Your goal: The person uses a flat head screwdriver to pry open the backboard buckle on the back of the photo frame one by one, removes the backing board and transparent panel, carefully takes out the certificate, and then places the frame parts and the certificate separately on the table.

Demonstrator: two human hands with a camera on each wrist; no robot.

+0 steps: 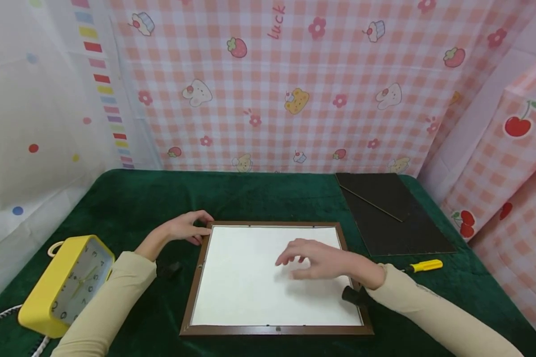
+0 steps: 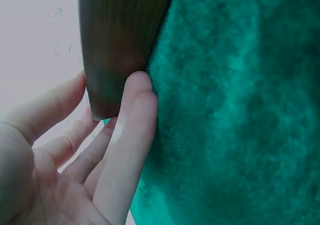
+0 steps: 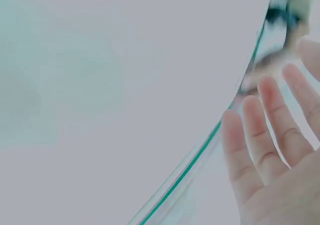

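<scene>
A picture frame with a brown border [image 1: 232,329] lies on the green cloth, a plain white sheet [image 1: 241,282] filling its inside. At its far left corner my left hand [image 1: 185,227] holds the border. The left wrist view shows the thumb on one side of the brown corner [image 2: 120,40] and fingers [image 2: 137,110] on the other. Over the right half of the sheet hovers my right hand [image 1: 317,259], fingers loosely bent, nothing in them. In the right wrist view those fingers [image 3: 245,150] are spread beside a pale surface [image 3: 125,85] with a thin green edge line.
At the left stands a yellow alarm clock [image 1: 49,282], partly behind my left sleeve. Back right lies a black board [image 1: 384,228] with another black panel edge across it. A yellow-handled screwdriver [image 1: 426,266] lies in front of the board. A checked curtain [image 1: 268,124] hangs behind.
</scene>
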